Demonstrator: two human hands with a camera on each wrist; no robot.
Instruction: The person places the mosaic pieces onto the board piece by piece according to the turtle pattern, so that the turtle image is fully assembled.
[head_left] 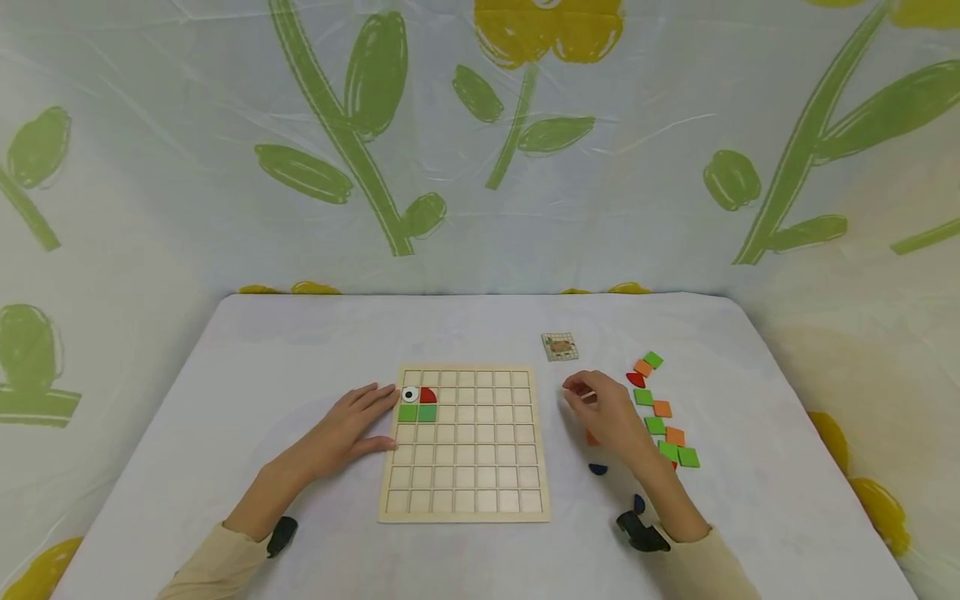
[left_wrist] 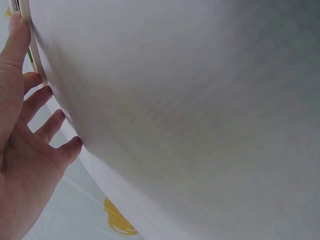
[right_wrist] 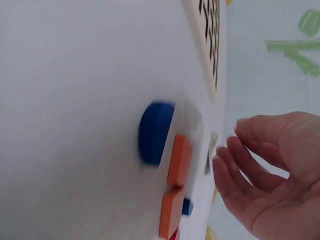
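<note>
Half-hiding orange tile [head_left: 592,438], right hand [head_left: 607,414] curves loosely near card [head_left: 560,347]; left hand [head_left: 348,430], fingers apart, touches board [head_left: 486,455].

Across the top of the frame, a whitish curtain [head_left: 600,233] is showing green leaves [head_left: 378,75] and yellow flowers [head_left: 585,37]. At lower centre, a pale wood-coloured board [head_left: 465,454] is displaying a square grid; at its upper left, a white disc [head_left: 409,395] is bearing a black dot, beside a red wedge [head_left: 427,396], bright-green tile [head_left: 407,413] and teal-green tile [head_left: 427,413]. Right of centre, a gridded card [head_left: 560,347] is mixing brown and green. Lower right, loose squares [head_left: 643,397] are showing green and orange, half-rounds [head_left: 597,469] dark blue.
</note>
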